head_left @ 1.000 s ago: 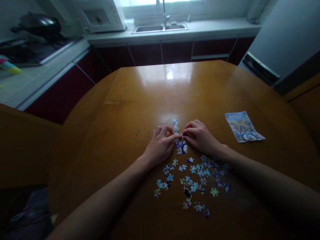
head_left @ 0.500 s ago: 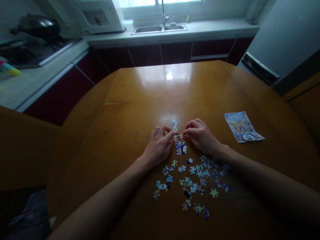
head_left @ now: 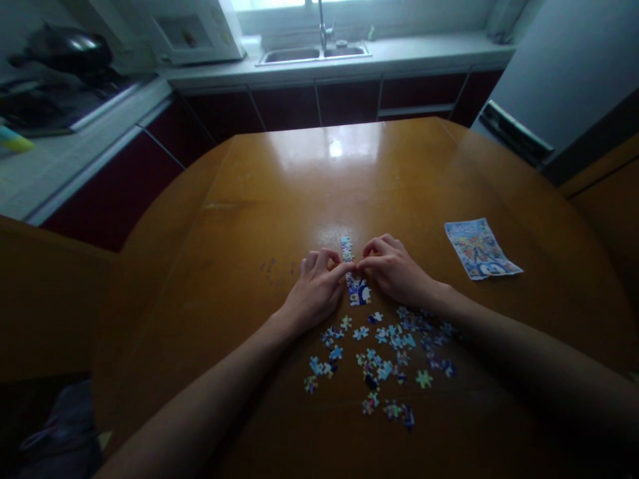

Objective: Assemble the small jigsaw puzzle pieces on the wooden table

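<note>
A narrow joined strip of jigsaw puzzle (head_left: 358,291) lies on the wooden table in front of me, its far end (head_left: 346,246) showing between my hands. From the left, my left hand (head_left: 317,286) rests against the strip, fingers curled and a fingertip pressing at its middle. Opposite it, my right hand (head_left: 394,269) is closed in a pinch at the strip's right edge. The fingertips of both hands meet over a small puzzle piece, which they mostly hide. Loose puzzle pieces (head_left: 384,369) are scattered nearer to me, some beside my right forearm.
A creased picture sheet (head_left: 482,249) lies to the right on the wooden table (head_left: 279,193). Beyond the table are a counter with a sink (head_left: 292,56), a microwave (head_left: 192,33) and a stove with a dark pan (head_left: 70,50). A fridge (head_left: 564,73) stands at the right.
My right hand has shifted slightly left, so its fingertips now meet those of my left hand over the strip. The piece that showed between them is now mostly covered. The view has tilted slightly.
</note>
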`<act>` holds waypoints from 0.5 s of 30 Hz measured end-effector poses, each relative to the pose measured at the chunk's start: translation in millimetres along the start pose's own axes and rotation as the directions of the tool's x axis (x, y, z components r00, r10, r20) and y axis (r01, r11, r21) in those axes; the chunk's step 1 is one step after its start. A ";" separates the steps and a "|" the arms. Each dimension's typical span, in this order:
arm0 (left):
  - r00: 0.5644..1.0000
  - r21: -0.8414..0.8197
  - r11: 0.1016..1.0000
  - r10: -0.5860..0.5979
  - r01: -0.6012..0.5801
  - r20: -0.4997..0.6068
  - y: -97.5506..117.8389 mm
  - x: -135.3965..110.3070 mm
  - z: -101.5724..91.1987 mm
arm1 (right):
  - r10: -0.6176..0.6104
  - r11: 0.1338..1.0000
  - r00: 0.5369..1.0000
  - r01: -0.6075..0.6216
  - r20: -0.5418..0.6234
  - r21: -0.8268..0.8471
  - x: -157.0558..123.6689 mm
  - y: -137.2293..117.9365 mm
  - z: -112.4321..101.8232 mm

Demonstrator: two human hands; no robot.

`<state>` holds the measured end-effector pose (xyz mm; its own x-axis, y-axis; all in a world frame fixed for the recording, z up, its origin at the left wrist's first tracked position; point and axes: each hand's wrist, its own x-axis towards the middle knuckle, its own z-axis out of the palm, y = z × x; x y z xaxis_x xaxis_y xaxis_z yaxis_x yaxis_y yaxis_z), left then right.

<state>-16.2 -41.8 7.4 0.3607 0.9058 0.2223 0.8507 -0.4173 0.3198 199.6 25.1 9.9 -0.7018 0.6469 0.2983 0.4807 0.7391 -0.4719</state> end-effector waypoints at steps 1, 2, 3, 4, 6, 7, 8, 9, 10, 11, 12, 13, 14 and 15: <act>1.000 0.002 1.000 0.002 -0.002 -0.001 -0.3 0.1 0.2 | 0.003 1.000 1.000 -0.003 0.000 0.005 0.0 0.6 0.3; 1.000 0.004 1.000 0.005 -0.005 0.000 -0.6 0.3 0.3 | 0.005 1.000 1.000 -0.005 0.001 0.009 -0.1 1.1 0.7; 1.000 0.005 1.000 0.006 -0.006 0.002 -1.0 0.4 0.5 | 0.006 1.000 1.000 -0.006 0.001 0.014 -0.3 1.6 1.1; 1.000 0.005 1.000 0.007 -0.007 0.003 -1.4 0.5 0.6 | 0.008 1.000 1.000 -0.008 0.000 0.021 -0.6 1.9 1.7; 1.000 0.001 1.000 0.009 -0.009 0.008 -2.3 0.7 0.9 | 0.020 0.999 1.000 -0.020 -0.010 0.044 -1.3 1.8 3.3; 1.000 -0.001 1.000 0.010 -0.010 0.009 -2.7 0.7 1.1 | 0.029 0.998 0.999 -0.028 -0.017 0.056 -1.6 1.4 4.3; 1.000 -0.003 1.000 0.010 -0.010 0.009 -3.1 0.8 1.2 | 0.039 0.997 0.999 -0.038 -0.022 0.065 -2.0 0.8 5.6; 1.000 -0.006 1.000 0.012 -0.012 0.010 -3.5 0.9 1.3 | 0.050 0.996 0.998 -0.048 -0.030 0.073 -2.1 0.1 6.7; 1.000 -0.011 1.000 0.016 -0.016 0.012 -3.7 1.0 1.3 | 0.058 0.995 0.998 -0.055 -0.036 0.081 -2.1 -0.6 7.6; 1.000 -0.019 1.000 0.019 -0.018 0.015 -3.8 1.2 1.0 | 0.063 0.994 0.997 -0.059 -0.042 0.094 -1.8 -1.1 8.0; 1.000 -0.030 0.999 0.019 -0.019 0.016 -3.7 1.3 0.6 | 0.064 0.992 0.997 -0.058 -0.050 0.114 -1.2 -1.4 7.3; 1.000 -0.044 0.999 0.016 -0.015 0.016 -3.5 1.5 0.1 | 0.063 0.989 0.996 -0.054 -0.063 0.137 -0.2 -1.3 5.4; 1.000 -0.063 0.998 0.008 -0.007 0.016 -3.2 1.6 -0.6 | 0.062 0.986 0.994 -0.048 -0.087 0.162 1.1 -0.8 1.9; 1.000 -0.085 0.996 -0.004 0.005 0.011 -2.9 1.8 -1.3 | 0.066 0.982 0.990 -0.043 -0.122 0.183 2.7 0.1 -3.1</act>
<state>-18.5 -39.0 8.1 0.3613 0.9084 0.2103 0.8172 -0.4171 0.3978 199.4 27.4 13.3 -0.5989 0.7123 0.3659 0.4057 0.6638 -0.6283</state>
